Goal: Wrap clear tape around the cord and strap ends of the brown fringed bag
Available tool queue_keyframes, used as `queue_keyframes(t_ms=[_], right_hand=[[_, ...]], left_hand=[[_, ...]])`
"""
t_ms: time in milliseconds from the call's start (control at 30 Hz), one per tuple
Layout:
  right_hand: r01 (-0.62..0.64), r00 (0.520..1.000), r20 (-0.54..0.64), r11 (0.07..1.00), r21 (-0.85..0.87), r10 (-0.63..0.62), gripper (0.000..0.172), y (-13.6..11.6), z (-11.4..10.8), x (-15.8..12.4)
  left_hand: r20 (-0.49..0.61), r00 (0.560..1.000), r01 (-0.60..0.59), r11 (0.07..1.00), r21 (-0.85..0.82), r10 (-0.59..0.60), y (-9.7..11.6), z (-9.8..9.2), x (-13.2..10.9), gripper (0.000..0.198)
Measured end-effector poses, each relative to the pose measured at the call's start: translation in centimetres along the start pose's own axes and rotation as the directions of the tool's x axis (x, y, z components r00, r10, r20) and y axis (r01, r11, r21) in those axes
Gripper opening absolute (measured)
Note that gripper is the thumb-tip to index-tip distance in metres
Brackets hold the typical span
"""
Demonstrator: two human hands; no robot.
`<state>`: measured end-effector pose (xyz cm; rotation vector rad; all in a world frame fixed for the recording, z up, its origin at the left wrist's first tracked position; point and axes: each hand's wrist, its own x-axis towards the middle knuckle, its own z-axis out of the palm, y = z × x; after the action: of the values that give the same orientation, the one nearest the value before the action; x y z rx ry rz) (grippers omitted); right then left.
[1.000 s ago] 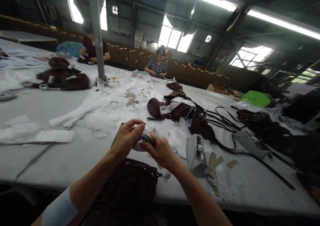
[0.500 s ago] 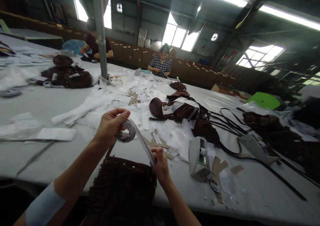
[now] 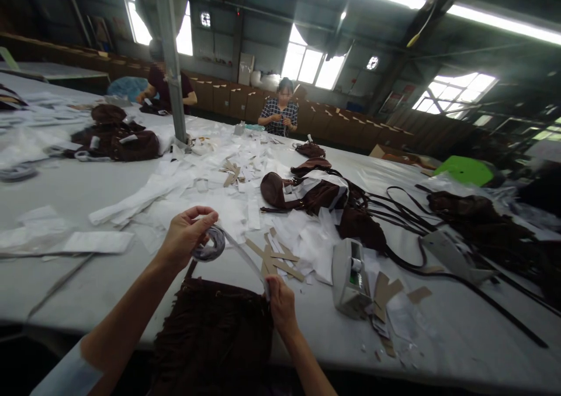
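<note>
My left hand (image 3: 189, 238) pinches a coil of thin greyish-white strip (image 3: 218, 243) between thumb and fingers. From the coil a length of the strip slants down to my right hand (image 3: 283, 307), which is closed on its free part. Below both hands, a dark brown fringed bag (image 3: 214, 326) with small metal studs lies at the table's front edge. My right hand is beside the bag's upper right corner; I cannot tell whether it touches it.
A grey tape dispenser (image 3: 348, 279) stands at right, near cardboard strips (image 3: 385, 294). Brown bags (image 3: 326, 194) with long straps lie beyond, among white paper scraps (image 3: 307, 244). A metal post (image 3: 173, 63) rises at the left. Two people (image 3: 280, 113) work across the table (image 3: 447, 320).
My left hand has moved left and down with the coil, and my right hand has dropped a little. The stretch of strip between them sits lower.
</note>
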<state>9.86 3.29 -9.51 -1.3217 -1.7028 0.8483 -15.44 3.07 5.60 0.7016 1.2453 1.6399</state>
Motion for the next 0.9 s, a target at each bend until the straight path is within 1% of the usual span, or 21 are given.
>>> queue_keyframes(t_ms=[67, 133, 200, 233, 267, 300, 333, 367, 433, 467, 500, 533, 600, 667, 800, 900], right_hand=[[-0.012, 0.999, -0.042, 1.0, 0.013, 0.013, 0.054, -0.1, -1.2, 0.8], [-0.002, 0.997, -0.077, 1.0, 0.03, 0.005, 0.053, -1.5, -2.5, 1.9], [0.094, 0.993, -0.067, 0.995, 0.021, -0.092, 0.051, -4.2, -3.5, 2.9], [0.188, 0.981, -0.04, 0.982, 0.001, -0.187, 0.051, -5.9, -3.8, 3.4], [0.299, 0.954, 0.004, 0.954, -0.022, -0.299, 0.051, -7.6, -3.9, 3.8], [0.397, 0.917, 0.056, 0.917, -0.037, -0.395, 0.053, -9.2, -4.0, 4.1], [0.475, 0.877, 0.112, 0.879, -0.05, -0.468, 0.054, -10.6, -3.8, 4.4], [0.532, 0.838, 0.182, 0.845, -0.058, -0.515, 0.055, -11.7, -3.6, 4.5], [0.598, 0.776, 0.324, 0.794, -0.105, -0.541, 0.053, -12.9, -3.1, 4.6], [0.621, 0.756, 0.376, 0.769, -0.154, -0.535, 0.051, -13.0, -2.9, 4.5], [0.639, 0.746, 0.405, 0.738, -0.216, -0.528, 0.05, -13.0, -2.7, 4.4], [0.652, 0.746, 0.406, 0.702, -0.285, -0.528, 0.05, -12.9, -2.5, 4.2], [0.661, 0.751, 0.363, 0.631, -0.406, -0.552, 0.048, -12.7, -2.4, 3.8], [0.659, 0.748, 0.326, 0.588, -0.468, -0.578, 0.047, -12.6, -2.5, 3.5], [0.645, 0.751, 0.301, 0.555, -0.525, -0.588, 0.045, -12.8, -2.7, 3.3], [0.644, 0.749, 0.3, 0.544, -0.537, -0.591, 0.046, -12.6, -2.6, 3.1]], left_hand=[[0.035, 0.999, -0.036, 0.994, 0.106, 0.032, -0.5, -0.3, -0.5, 0.039], [0.126, 0.991, -0.065, 0.974, 0.216, 0.039, -0.8, 0.0, -1.4, 0.036], [0.25, 0.968, -0.087, 0.95, 0.301, 0.01, -0.9, 0.8, -2.6, 0.033], [0.302, 0.953, -0.099, 0.938, 0.332, -0.006, -0.9, 1.3, -3.1, 0.033], [0.344, 0.939, -0.109, 0.928, 0.356, -0.022, -0.8, 1.7, -3.6, 0.032], [0.373, 0.927, -0.117, 0.921, 0.371, -0.032, -0.7, 2.1, -3.9, 0.032], [0.392, 0.919, -0.125, 0.917, 0.38, -0.037, -0.6, 2.4, -4.3, 0.032], [0.401, 0.915, -0.128, 0.915, 0.383, -0.04, -0.5, 2.6, -4.5, 0.032], [0.403, 0.914, -0.117, 0.918, 0.378, -0.05, -0.4, 2.5, -4.7, 0.032], [0.397, 0.916, -0.106, 0.923, 0.37, -0.054, -0.4, 2.4, -4.7, 0.033], [0.385, 0.921, -0.094, 0.929, 0.359, -0.055, -0.6, 2.1, -4.6, 0.034], [0.371, 0.927, -0.082, 0.935, 0.344, -0.055, -0.8, 1.8, -4.5, 0.035], [0.337, 0.941, -0.068, 0.948, 0.31, -0.043, -1.4, 1.2, -4.2, 0.038], [0.286, 0.958, -0.069, 0.961, 0.267, -0.01, -2.3, 0.8, -3.8, 0.042], [0.186, 0.982, -0.06, 0.988, 0.145, 0.033, -4.0, 0.1, -2.9, 0.048], [0.13, 0.991, -0.053, 0.997, 0.064, 0.044, -4.6, -0.5, -2.5, 0.05]])
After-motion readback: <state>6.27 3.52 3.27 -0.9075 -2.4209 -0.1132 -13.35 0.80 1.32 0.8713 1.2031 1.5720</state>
